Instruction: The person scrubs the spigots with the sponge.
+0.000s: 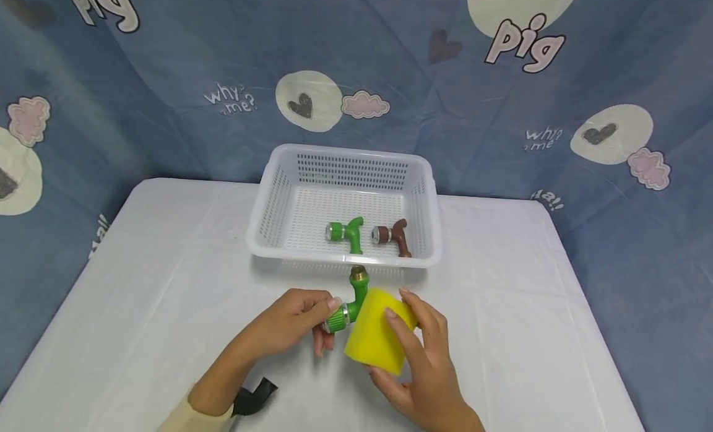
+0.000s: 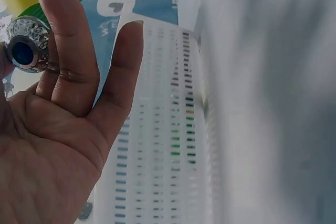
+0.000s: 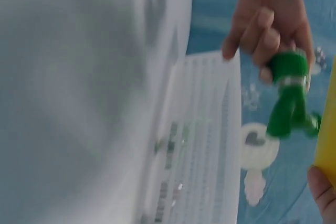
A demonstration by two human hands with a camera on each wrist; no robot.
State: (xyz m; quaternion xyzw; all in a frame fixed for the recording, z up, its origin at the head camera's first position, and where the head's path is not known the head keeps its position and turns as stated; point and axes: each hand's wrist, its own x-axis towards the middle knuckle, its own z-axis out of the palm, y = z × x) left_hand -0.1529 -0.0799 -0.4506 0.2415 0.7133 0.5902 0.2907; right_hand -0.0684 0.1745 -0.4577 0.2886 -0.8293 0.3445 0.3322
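Observation:
My left hand (image 1: 295, 320) pinches a green tap (image 1: 356, 299) by its ribbed collar, and the tap's brass-coloured threaded end points away from me. In the left wrist view the silvery ring of the tap (image 2: 31, 45) faces the camera, with two fingers stretched out beside it. A yellow sponge (image 1: 379, 333) is gripped between the thumb and fingers of my right hand (image 1: 429, 364). The sponge stands against the tap's side in the head view and covers part of it. From the right wrist, the green tap (image 3: 291, 93) shows just left of the sponge (image 3: 328, 124).
Behind the hands stands a white perforated basket (image 1: 345, 259) holding a green tap (image 1: 348, 232) and a brown tap (image 1: 392, 235). A black strap (image 1: 254, 397) trails from the left sleeve. A white cloth covers the table (image 1: 167, 283), and a blue patterned curtain (image 1: 356, 42) hangs behind.

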